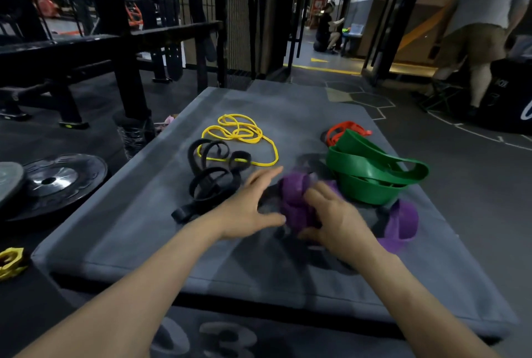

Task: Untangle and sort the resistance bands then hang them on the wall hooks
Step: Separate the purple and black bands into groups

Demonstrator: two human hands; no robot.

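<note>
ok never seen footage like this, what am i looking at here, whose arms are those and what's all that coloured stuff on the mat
There is no machine here. A person wears a camera on the head, so you look down along their own bare arms. The single picture comes from that head camera. On the grey mat lie resistance bands: a thin yellow band, a black band, a wide green band and an orange band behind it. The right hand grips a bunched purple band; the left hand is open, its thumb touching it.

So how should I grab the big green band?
Probably take the green band by its top loop, the raised strap arching over the right side. Come from above right: that part stands clear of the mat, while the purple band crowds its near-left side.
</note>
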